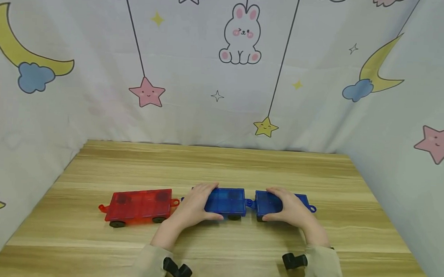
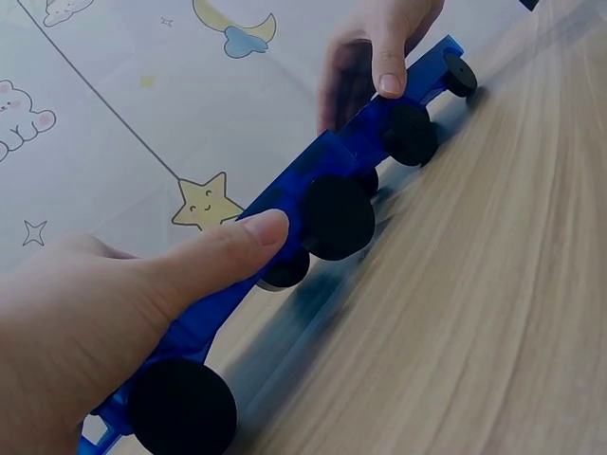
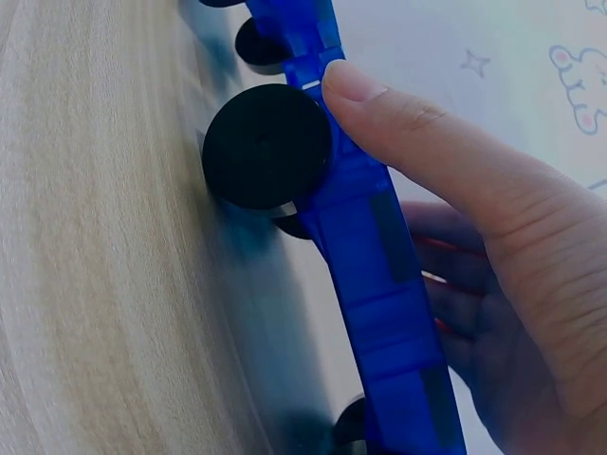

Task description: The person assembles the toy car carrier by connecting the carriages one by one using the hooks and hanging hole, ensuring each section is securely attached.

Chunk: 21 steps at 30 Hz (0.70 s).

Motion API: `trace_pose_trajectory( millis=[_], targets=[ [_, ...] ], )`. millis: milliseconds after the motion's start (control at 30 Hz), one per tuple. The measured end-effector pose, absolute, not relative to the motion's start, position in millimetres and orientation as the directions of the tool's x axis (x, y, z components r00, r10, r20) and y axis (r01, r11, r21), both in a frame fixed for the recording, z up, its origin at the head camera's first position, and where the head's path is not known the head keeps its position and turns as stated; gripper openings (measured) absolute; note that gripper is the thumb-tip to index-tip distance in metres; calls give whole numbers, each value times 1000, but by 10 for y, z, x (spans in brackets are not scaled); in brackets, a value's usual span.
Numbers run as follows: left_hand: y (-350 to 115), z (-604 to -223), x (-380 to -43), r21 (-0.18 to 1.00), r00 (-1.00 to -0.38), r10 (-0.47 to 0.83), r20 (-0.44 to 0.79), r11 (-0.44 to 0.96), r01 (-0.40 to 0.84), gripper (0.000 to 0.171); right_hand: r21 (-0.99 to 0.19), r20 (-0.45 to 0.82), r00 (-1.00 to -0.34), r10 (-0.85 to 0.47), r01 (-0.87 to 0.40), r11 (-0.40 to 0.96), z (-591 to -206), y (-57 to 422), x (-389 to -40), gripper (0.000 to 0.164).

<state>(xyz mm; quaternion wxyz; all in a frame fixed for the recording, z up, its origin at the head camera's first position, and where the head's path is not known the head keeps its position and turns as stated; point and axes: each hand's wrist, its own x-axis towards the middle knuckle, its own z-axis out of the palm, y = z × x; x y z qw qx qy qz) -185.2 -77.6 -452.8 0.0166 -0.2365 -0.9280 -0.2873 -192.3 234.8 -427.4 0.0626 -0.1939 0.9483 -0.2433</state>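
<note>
Two translucent blue toy wagons with black wheels stand end to end on the table. My left hand grips the left blue wagon across its sides, thumb on the near side. With its thumb along the near edge, my right hand holds the right blue wagon. Between them the couplings overlap, ring over hook. In the left wrist view, black wheels stand close over the wood. The right wrist view shows my thumb beside a wheel, with other fingers behind the wagon.
A translucent red toy wagon stands left of my left hand, its ring near the blue wagon's left end. The wooden table ends at a printed cloth backdrop at the back and sides.
</note>
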Motion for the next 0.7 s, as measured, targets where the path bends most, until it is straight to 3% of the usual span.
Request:
trace_pose_trajectory(
  millis=[700],
  targets=[
    [-765, -4499, -1840, 516, -893, 430, 130, 740, 432, 96, -510, -46, -925, -377, -302, 805, -4288, 2367, -1921, 93]
  ],
)
